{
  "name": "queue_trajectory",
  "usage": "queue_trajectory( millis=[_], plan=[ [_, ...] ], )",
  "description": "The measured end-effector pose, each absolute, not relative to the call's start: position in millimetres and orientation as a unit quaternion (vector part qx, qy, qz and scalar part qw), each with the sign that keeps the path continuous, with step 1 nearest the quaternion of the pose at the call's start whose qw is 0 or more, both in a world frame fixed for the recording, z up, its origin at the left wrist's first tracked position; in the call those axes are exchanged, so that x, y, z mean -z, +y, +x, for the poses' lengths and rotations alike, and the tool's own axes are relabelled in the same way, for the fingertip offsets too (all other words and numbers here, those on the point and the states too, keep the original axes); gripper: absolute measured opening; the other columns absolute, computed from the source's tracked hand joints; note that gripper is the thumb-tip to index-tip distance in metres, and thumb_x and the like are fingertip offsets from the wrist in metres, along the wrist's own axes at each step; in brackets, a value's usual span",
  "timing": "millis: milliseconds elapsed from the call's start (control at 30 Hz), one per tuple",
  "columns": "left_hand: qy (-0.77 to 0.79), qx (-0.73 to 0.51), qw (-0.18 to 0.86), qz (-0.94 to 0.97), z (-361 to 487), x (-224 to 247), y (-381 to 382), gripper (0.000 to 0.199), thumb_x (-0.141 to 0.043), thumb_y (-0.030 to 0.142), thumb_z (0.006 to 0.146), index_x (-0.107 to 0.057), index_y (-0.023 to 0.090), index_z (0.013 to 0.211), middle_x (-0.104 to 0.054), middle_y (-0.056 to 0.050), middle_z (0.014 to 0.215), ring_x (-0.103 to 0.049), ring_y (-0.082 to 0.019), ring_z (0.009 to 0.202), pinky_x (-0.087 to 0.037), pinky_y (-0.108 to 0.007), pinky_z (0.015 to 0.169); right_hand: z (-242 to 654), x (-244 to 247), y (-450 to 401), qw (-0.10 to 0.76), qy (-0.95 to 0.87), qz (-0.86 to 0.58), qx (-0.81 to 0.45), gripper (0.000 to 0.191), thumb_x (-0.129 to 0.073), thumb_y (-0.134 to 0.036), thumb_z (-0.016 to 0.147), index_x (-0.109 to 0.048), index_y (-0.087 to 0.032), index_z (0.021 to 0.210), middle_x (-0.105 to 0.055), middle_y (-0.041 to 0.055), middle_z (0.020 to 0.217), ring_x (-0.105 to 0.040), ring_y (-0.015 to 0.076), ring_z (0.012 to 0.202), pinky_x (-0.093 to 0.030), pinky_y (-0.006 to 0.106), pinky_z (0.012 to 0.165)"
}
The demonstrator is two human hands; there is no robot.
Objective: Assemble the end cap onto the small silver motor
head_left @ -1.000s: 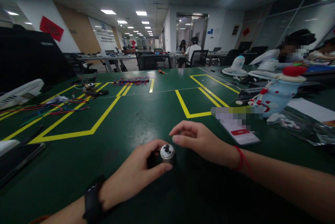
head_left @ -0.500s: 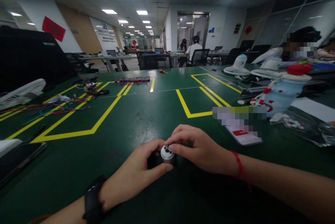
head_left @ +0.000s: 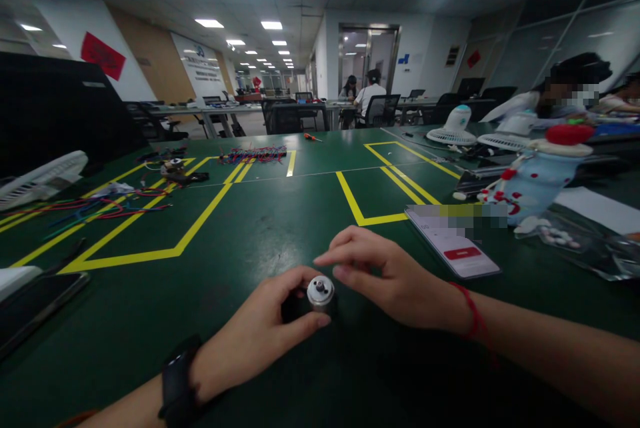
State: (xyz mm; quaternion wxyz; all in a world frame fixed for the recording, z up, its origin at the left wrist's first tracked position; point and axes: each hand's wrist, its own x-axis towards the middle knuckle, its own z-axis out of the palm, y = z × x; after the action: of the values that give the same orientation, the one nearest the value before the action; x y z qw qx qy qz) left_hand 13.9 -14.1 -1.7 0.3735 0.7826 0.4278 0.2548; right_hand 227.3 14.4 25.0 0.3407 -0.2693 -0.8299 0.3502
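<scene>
A small round metal motor (head_left: 321, 289) stands upright on the green table, its pale top face showing a short central shaft and dark holes. My left hand (head_left: 273, 315) has its thumb and index finger wrapped round the motor's side; its other fingers are partly hidden behind. My right hand (head_left: 377, 278) hovers just to the right of and above the motor, apart from it. Its index finger and thumb are spread with nothing visible between them.
A lit phone (head_left: 457, 248) lies right of my right hand; a dark phone (head_left: 40, 301) is at far left. Coloured wires (head_left: 120, 205) lie on the left. A blue cup-shaped object (head_left: 537, 178) and white fans (head_left: 453, 131) stand right. A person (head_left: 560, 91) sits beyond.
My right hand has let go of the motor's top and drawn back slightly to the right, with its fingers spread. My left hand and the motor have stayed in place.
</scene>
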Motion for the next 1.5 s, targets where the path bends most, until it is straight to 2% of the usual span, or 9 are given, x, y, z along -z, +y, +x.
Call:
queue_trajectory(
  millis=[233,500,733,800,900,1067,1200,1400,1500],
  plan=[
    [0.424,-0.245,0.395,0.777,13.2,0.3,-13.6,0.024,-0.063,0.023,0.086,-0.057,0.024,0.109,-0.065,0.0,0.105,-0.06,-0.02,0.096,-0.045,-0.03,0.084,258.4,14.4,53.0,0.485,-0.509,-0.418,-0.576,0.02,-0.057,-0.033,0.084,-0.064,-0.015,0.092,-0.055,-0.0003,0.073,-0.045,0.0081,0.057,-0.033,0.022,0.05],
    [0.424,-0.245,0.387,0.781,12.3,3.4,-13.2,0.024,-0.063,0.024,0.086,-0.057,0.026,0.109,-0.064,0.002,0.104,-0.059,-0.02,0.094,-0.045,-0.03,0.083,265.0,26.7,65.2,0.51,-0.454,-0.409,-0.606,0.023,-0.056,-0.037,0.083,-0.062,-0.016,0.091,-0.054,-0.001,0.072,-0.045,0.0072,0.056,-0.033,0.022,0.051],
    [0.423,-0.243,0.383,0.784,12.7,2.3,-14.0,0.024,-0.063,0.023,0.086,-0.056,0.026,0.11,-0.064,0.001,0.105,-0.059,-0.02,0.095,-0.045,-0.03,0.084,254.7,14.6,52.8,0.436,-0.568,-0.431,-0.549,0.017,-0.059,-0.03,0.083,-0.067,-0.015,0.085,-0.058,0.0007,0.073,-0.048,0.0098,0.059,-0.034,0.024,0.053],
    [0.427,-0.243,0.375,0.786,12.8,3.0,-13.2,0.025,-0.063,0.024,0.086,-0.056,0.026,0.11,-0.064,0.001,0.105,-0.059,-0.02,0.095,-0.045,-0.031,0.084,245.5,5.6,41.0,0.367,-0.68,-0.43,-0.467,0.016,-0.057,-0.026,0.085,-0.068,-0.017,0.093,-0.061,0.002,0.081,-0.052,0.0118,0.069,-0.039,0.026,0.062],
    [0.435,-0.244,0.36,0.789,12.6,5.8,-12.0,0.025,-0.064,0.026,0.085,-0.055,0.026,0.109,-0.064,0.001,0.103,-0.058,-0.021,0.095,-0.045,-0.031,0.082,229.2,-5.7,21.3,0.332,-0.788,-0.37,-0.363,0.022,-0.057,-0.026,0.086,-0.066,-0.021,0.105,-0.06,0.003,0.097,-0.054,0.0128,0.08,-0.042,0.027,0.069],
    [0.433,-0.248,0.352,0.792,12.0,9.8,-11.7,0.024,-0.064,0.028,0.085,-0.055,0.027,0.107,-0.063,0.003,0.096,-0.057,-0.022,0.096,-0.045,-0.031,0.082,212.5,-14.8,7.1,0.342,-0.826,-0.334,-0.299,0.013,-0.064,-0.025,0.082,-0.071,-0.021,0.092,-0.056,0.0023,0.099,-0.054,0.0131,0.089,-0.043,0.027,0.079],
    [0.435,-0.245,0.36,0.788,13.0,6.7,-11.9,0.024,-0.064,0.027,0.085,-0.055,0.027,0.108,-0.063,0.003,0.098,-0.058,-0.021,0.095,-0.045,-0.03,0.082,224.4,-18.9,17.5,0.362,-0.807,-0.338,-0.322,0.014,-0.063,-0.028,0.083,-0.07,-0.02,0.092,-0.058,0.002,0.095,-0.055,0.0123,0.083,-0.045,0.025,0.073],
    [0.426,-0.242,0.384,0.783,13.8,3.0,-11.8,0.025,-0.064,0.025,0.086,-0.057,0.026,0.11,-0.065,0.001,0.104,-0.059,-0.02,0.094,-0.046,-0.03,0.082,260.5,-4.0,36.0,0.189,-0.887,-0.275,-0.32,0.017,-0.067,-0.03,0.08,-0.073,-0.023,0.094,-0.057,0.0039,0.102,-0.054,0.0165,0.095,-0.043,0.032,0.085],
    [0.429,-0.242,0.389,0.779,13.2,3.8,-12.1,0.025,-0.064,0.026,0.086,-0.056,0.026,0.11,-0.065,0.001,0.105,-0.059,-0.02,0.095,-0.046,-0.03,0.082,266.0,5.5,37.2,0.159,-0.904,-0.269,-0.293,0.017,-0.067,-0.033,0.08,-0.074,-0.028,0.095,-0.055,0.0039,0.107,-0.049,0.0192,0.103,-0.04,0.035,0.089]
  ],
)
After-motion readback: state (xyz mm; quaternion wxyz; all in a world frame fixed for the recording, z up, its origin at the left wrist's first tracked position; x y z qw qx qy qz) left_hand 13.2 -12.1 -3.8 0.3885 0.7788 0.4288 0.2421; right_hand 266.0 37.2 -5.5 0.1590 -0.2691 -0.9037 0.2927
